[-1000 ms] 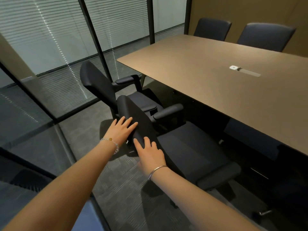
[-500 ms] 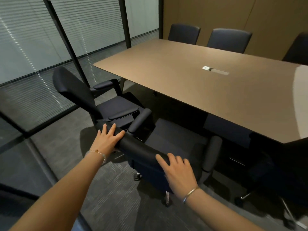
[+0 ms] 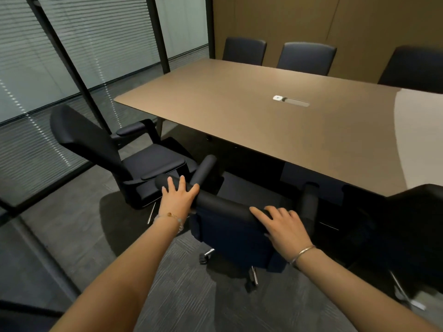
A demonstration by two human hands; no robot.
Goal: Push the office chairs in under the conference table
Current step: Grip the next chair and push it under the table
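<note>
Hands on the backrest top of the near office chair [image 3: 230, 226]. My left hand [image 3: 178, 200] lies flat over the left end of the top edge, fingers spread, palm pressing, not wrapped. My right hand [image 3: 284, 227] drapes over the right end, fingers [image 3: 260, 213] curled loosely across the top; cannot tell if the thumb closes underneath. Chair faces the conference table [image 3: 275, 125], its seat partly under the near edge, both armrests up against or just below the tabletop edge; exact contact unclear. Castors and chrome legs show on the grey carpet [image 3: 172, 293] below the backrest.

Second office chair [image 3: 112, 152] just left, angled, standing out from the table's corner, seat not under it. Dark chair at far right [image 3: 417, 226], mostly cut off, beside the table's near edge. Three more chairs [image 3: 306, 57] along the far side, backs against the table. Small cable hatch [image 3: 291, 101] in the tabletop centre. Glass partition with blinds [image 3: 72, 56] to the left. Bracelet [image 3: 302, 254] on each wrist.
</note>
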